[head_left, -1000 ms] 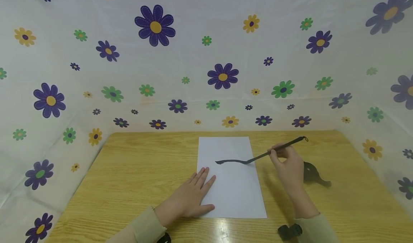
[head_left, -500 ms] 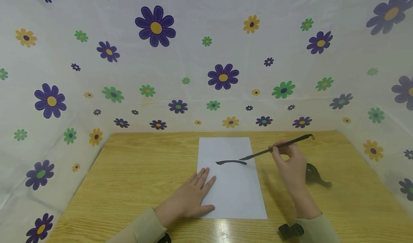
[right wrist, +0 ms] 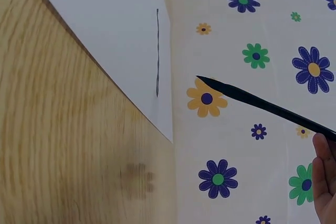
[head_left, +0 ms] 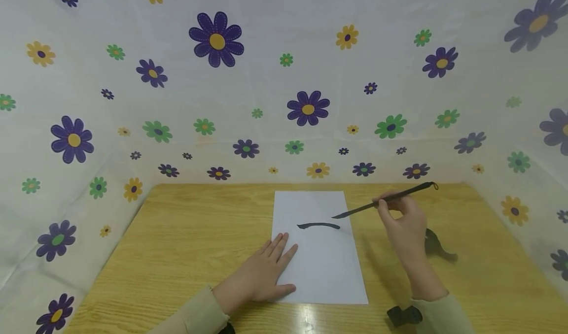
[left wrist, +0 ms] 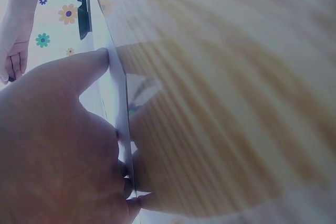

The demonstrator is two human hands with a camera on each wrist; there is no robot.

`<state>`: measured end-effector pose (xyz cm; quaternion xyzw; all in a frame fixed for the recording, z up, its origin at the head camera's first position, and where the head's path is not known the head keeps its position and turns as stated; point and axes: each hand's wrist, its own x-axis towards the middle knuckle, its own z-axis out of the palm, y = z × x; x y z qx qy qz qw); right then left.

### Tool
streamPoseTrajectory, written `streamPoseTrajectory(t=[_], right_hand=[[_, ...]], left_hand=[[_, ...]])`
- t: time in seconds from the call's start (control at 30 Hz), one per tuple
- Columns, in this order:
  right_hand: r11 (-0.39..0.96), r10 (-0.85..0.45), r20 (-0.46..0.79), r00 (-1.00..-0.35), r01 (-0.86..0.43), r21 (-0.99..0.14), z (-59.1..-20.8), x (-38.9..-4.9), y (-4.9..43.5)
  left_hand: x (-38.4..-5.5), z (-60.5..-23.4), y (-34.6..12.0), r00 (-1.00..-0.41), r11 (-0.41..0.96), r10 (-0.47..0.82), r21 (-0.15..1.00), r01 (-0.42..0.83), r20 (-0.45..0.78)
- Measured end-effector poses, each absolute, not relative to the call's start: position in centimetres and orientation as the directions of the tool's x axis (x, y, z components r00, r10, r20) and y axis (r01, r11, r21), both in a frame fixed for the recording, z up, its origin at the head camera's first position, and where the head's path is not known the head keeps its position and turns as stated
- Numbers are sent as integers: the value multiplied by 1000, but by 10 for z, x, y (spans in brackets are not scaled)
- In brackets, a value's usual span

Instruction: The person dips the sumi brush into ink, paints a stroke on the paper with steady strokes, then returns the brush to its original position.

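Note:
My right hand (head_left: 404, 225) pinches a dark calligraphy brush (head_left: 381, 201), held slanted with its tip to the lower left and a loop at its upper end. In the right wrist view the brush's pointed black tip (right wrist: 207, 81) stands apart from the sheet. A white sheet of paper (head_left: 319, 270) lies upright to me on the table, with one slightly arched black stroke (head_left: 318, 225) across its upper half. My left hand (head_left: 262, 270) rests flat on the sheet's left edge, fingers spread; in the left wrist view its thumb (left wrist: 94, 66) lies on the paper.
A dark object (head_left: 437, 248) with a tapered end lies on the wooden table (head_left: 199, 235), partly behind my right hand. White cloth with printed flowers (head_left: 248, 87) stands around the table's back and sides. A black wrist device (head_left: 405, 316) sits by my right sleeve.
The brush tip has left the right end of the black stroke and lifted above it. My right hand has shifted slightly right; the left hand stays in place on the paper.

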<state>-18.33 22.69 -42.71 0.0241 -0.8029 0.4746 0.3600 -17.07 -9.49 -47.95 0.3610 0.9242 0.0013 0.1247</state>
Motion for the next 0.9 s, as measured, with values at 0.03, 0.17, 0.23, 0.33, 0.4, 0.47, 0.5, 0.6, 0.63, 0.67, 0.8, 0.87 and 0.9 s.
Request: streamPoseTrajectory(t=[0.03,0.17,0.23,0.33,0.4,0.47,0.5,0.6,0.63,0.67,0.8,0.87,0.9], right_hand=[[546,305,601,-739,-382,-746,-427,-183,227],[542,310,605,-733,-387,-746,-423,-182,228],[541,311,609,-730,-390,-745,-422,-181,228],[540,303,618,-726,-403,-739,-420,-181,229],[541,297,625,-722,-412,-733,-419,-181,230],[545,288,636,-716,-424,-723,-418,-181,231],[551,283,644,-711,-429,-716,-417,-181,232],[566,269,656,-705,-435,-700,-415,-181,234],[571,266,657,-705,-434,-696,-414,-180,234],[575,262,657,-707,-432,-694,-413,-180,235],[599,250,662,-707,-424,-679,-413,-179,238],[610,241,672,-700,-429,-666,-413,-179,240],[619,236,680,-694,-432,-656,-412,-179,241]], left_hand=[[-170,-479,-95,-707,738,669,90,669,-230],[-170,-480,-96,-705,736,671,89,671,-232],[-170,-482,-96,-705,736,670,89,671,-234],[-170,-483,-97,-707,739,667,88,668,-236],[-170,-484,-97,-707,739,666,85,668,-236],[-170,-484,-98,-706,738,668,88,669,-235],[-171,-484,-98,-704,737,670,91,670,-235],[-172,-486,-98,-699,731,677,102,674,-233],[-172,-486,-98,-698,730,678,104,675,-231],[-172,-486,-98,-697,729,679,100,677,-230],[-170,-485,-97,-700,730,677,79,679,-228],[-169,-484,-97,-701,730,675,71,680,-229],[-169,-484,-97,-702,731,674,69,679,-228]])
